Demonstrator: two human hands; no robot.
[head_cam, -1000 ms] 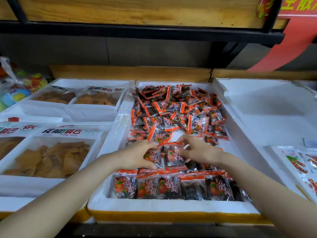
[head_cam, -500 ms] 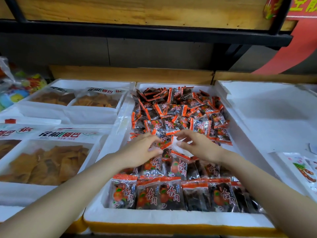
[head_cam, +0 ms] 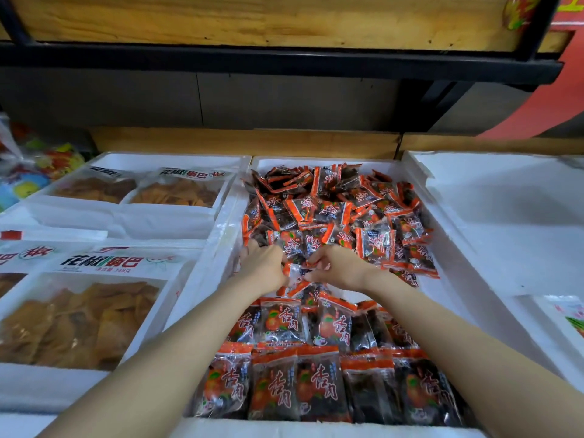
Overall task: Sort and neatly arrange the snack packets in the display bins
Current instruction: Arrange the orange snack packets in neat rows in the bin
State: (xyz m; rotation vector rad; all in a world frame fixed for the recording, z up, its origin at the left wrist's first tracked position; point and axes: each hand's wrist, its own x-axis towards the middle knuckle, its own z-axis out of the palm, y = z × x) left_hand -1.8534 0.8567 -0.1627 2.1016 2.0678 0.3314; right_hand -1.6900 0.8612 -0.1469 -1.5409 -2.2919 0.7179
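Rows of packets (head_cam: 319, 384) are standing upright at the near end of the white bin (head_cam: 218, 257). Just beyond them we are pinching one small packet (head_cam: 295, 274), the left grip (head_cam: 262, 267) and the right grip (head_cam: 339, 267) each curling on one end. Farther back, a loose pile (head_cam: 341, 210) is filling the bin.

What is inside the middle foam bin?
The bin holds orange-and-black snack packets: neat rows at the near end, a loose heap at the far end. The left hand and right hand pinch a packet mid-bin, covering whatever lies beneath.
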